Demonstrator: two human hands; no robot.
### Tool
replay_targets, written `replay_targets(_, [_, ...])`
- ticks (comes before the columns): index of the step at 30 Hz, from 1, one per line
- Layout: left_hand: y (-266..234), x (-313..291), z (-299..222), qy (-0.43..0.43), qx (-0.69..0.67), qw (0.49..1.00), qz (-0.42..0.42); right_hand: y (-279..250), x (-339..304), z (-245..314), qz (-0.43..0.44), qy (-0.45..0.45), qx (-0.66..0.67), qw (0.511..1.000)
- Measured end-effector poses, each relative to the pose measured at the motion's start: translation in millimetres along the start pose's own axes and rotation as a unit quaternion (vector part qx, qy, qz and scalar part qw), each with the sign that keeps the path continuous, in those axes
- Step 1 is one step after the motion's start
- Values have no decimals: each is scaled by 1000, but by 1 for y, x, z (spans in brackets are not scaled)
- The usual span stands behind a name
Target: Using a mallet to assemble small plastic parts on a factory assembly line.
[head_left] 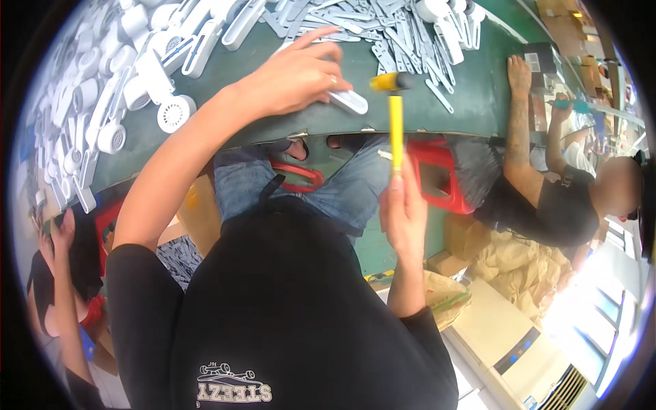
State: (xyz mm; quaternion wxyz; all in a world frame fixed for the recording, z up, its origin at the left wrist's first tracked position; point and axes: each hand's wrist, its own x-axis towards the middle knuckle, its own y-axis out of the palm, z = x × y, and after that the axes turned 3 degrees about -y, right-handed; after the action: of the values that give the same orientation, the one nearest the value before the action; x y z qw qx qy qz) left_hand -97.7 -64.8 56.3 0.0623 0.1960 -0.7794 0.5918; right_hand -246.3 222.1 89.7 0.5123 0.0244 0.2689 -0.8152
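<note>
My left hand [301, 76] is closed over a white plastic handle part [350, 102] lying on the green tabletop [266, 140]; the part's rounded end sticks out past my fingers toward the near edge. In my right hand [403, 212] is a hammer [396, 123] with a yellow handle, held upright. Its yellow and black head is slightly blurred and hangs above the table, to the right of the white part and apart from it. A white round-headed part with a slotted grille [176, 113] rests left of my left forearm.
White round-headed parts [96, 96] are heaped along the table's left side. Flat grey-white strips [403, 34] pile up at the far middle. A co-worker [553, 198] sits at the right, another person [61, 273] at the left. A red stool [444, 174] and brown paper [519, 266] are at the right.
</note>
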Motion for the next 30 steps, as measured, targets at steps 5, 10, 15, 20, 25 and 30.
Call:
replay_targets(5, [-10,6,-16,46,-6,998,49,-3,1,17,-75,-38,128,988])
replay_targets(10, [0,-59,-28,-160,-76,974,-140,3,-3,13,10,-45,53,998])
replay_targets(15, [30,-65,-20,-184,-65,963,-188,9,0,35,19,-38,-39,998])
replay_targets(20, [33,-64,-12,-158,-84,966,-189,26,1,35,-60,-141,-80,985])
replay_targets(25, [35,-65,-12,-148,-78,965,-202,28,14,41,-4,-56,-164,985])
replay_targets(30, [37,-61,-15,-146,-81,962,-216,36,22,38,17,-30,-250,968])
